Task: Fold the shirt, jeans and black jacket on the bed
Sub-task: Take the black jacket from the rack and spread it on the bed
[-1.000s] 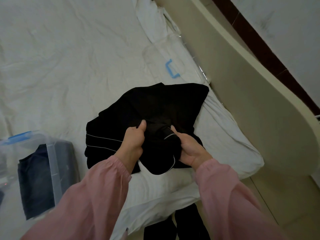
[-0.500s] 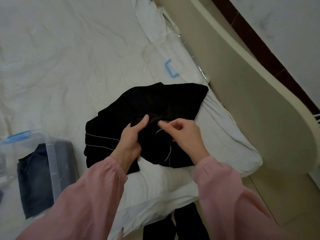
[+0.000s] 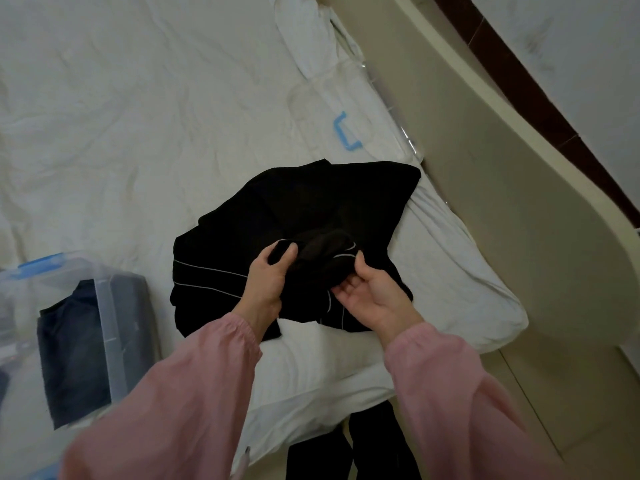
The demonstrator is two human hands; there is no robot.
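Both arms, in loose pink sleeves [image 3: 180, 393], are reaching forward and down, the hands close together. The left hand [image 3: 268, 282] is showing its back, thumb pressing on top, and is gripping a bunched fold of the black jacket [image 3: 311, 202]. The right hand [image 3: 372, 296] is facing palm up, pinching the same bunch between thumb and curled fingers.

The bed [image 3: 138, 140], under a rumpled white sheet, carries a black jacket [image 3: 311, 202] bunched near its corner. At 8 o'clock from the jacket stands a clear plastic box [image 3: 105, 306] holding dark folded clothes [image 3: 72, 348]. At 1 o'clock lies a clear lid [image 3: 374, 109] with a blue handle [image 3: 341, 133], and just past it bunched white bedding [image 3: 304, 39].
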